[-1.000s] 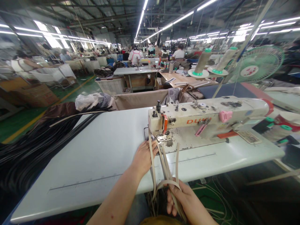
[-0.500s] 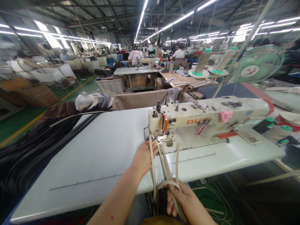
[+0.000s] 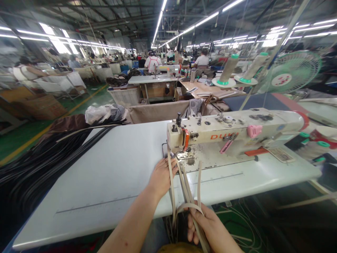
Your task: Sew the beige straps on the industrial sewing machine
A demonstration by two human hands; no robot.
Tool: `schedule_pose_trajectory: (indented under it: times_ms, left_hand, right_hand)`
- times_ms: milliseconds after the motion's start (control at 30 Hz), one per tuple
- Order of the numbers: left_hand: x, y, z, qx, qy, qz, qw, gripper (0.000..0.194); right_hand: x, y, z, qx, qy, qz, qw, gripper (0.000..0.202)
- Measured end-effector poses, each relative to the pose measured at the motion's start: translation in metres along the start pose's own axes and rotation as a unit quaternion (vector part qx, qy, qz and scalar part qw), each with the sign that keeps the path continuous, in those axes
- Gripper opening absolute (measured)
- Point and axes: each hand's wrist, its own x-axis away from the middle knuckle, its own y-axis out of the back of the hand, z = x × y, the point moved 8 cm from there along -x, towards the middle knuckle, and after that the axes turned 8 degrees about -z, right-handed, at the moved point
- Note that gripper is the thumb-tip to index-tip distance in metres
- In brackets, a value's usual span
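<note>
Beige fabric strips run from beneath the head of the sewing machine over the table's front edge. My left hand lies on the table just left of the needle area, fingers stretched toward the presser foot. One strip passes over the back of that hand, and its fingertips touch the strips by the foot. Below the table edge, my right hand is closed around several strips, one of them looping over the thumb. The needle itself is hard to make out.
A pile of long black strips hangs over the table's left side. Thread cones and a green fan stand at the right. A beige cloth bin sits behind the table. Several people work farther back.
</note>
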Motion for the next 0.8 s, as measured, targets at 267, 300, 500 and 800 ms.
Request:
schedule_pose_trajectory:
  times_ms: [267,300,500,800]
  left_hand:
    - [-0.001,-0.001,0.000,-0.001,0.008,0.013,1.000,0.036]
    - [-0.001,0.000,0.000,0.000,0.008,0.012,1.000,0.036]
    - [-0.001,0.000,-0.001,-0.004,0.009,0.016,1.000,0.037]
    - [0.000,-0.001,0.000,-0.004,-0.003,0.008,1.000,0.037]
  right_hand:
    - [-0.014,0.008,-0.021,0.011,-0.003,-0.007,1.000,0.075]
    - [-0.015,0.009,-0.022,0.013,-0.002,-0.008,1.000,0.075]
    - [-0.011,0.007,-0.017,0.002,-0.010,-0.008,1.000,0.068]
    - [0.000,0.001,-0.001,-0.001,0.003,-0.004,1.000,0.060]
